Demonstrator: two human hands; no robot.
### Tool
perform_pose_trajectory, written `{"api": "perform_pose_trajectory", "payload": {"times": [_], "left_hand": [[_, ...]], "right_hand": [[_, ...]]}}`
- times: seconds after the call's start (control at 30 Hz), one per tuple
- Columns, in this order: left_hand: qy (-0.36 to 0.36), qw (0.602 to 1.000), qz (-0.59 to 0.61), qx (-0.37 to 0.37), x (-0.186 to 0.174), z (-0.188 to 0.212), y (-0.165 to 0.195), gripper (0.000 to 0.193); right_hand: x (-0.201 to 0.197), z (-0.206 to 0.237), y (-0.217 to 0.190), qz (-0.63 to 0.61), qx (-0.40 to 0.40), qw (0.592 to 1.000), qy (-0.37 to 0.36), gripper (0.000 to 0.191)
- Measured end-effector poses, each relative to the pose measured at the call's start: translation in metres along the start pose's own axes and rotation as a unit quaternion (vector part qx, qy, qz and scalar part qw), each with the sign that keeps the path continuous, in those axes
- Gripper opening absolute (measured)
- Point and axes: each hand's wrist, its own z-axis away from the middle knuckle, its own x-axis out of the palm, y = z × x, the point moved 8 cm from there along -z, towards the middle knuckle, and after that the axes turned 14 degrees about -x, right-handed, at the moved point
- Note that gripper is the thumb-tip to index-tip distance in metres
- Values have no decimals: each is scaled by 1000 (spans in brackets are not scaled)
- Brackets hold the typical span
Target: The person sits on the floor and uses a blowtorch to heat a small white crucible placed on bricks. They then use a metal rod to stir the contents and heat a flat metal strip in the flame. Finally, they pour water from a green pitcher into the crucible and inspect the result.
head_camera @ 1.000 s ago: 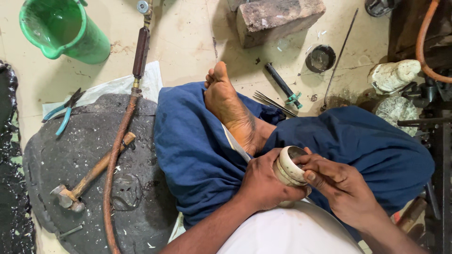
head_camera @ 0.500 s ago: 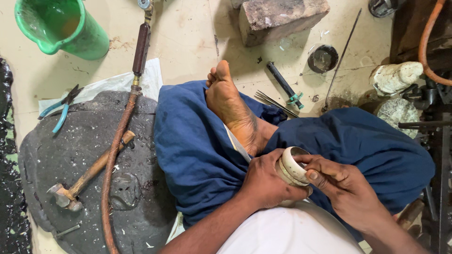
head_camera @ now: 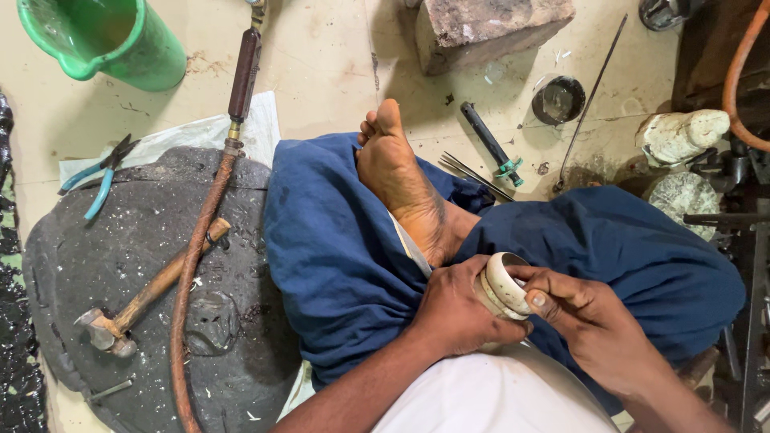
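Gripping cream-white wide ring-shaped bangle point(head_camera: 504, 285) in lap: left hand point(head_camera: 457, 313) clamps it steady, right hand point(head_camera: 589, 317) pinches rim; wooden-handled hammer point(head_camera: 148, 290) at nine o'clock.

A pale, stained concrete floor point(head_camera: 337, 72) bears a dark round slab point(head_camera: 120, 273), evenly lit.

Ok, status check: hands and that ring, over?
Left hand gripping pale ring over the lap. Right hand fingers pinch its rim. Nothing between them; hammer and pliers lie off left.
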Motion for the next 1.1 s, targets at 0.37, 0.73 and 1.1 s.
{"api": "perform_pose_trajectory", "payload": {"times": [0.37, 0.73, 1.1], "left_hand": [[-19, 999, 32, 10, -4, 1, -2, 74], [18, 968, 88, 233, -26, 24, 27, 81], [5, 962, 40, 269, -13, 22, 19, 81]], "right_hand": [[8, 3, 0, -17, 17, 999, -21, 17], [-26, 19, -111, 291, -262, 919, 51, 57], [16, -14, -93, 213, -343, 909, -108, 112]]}}
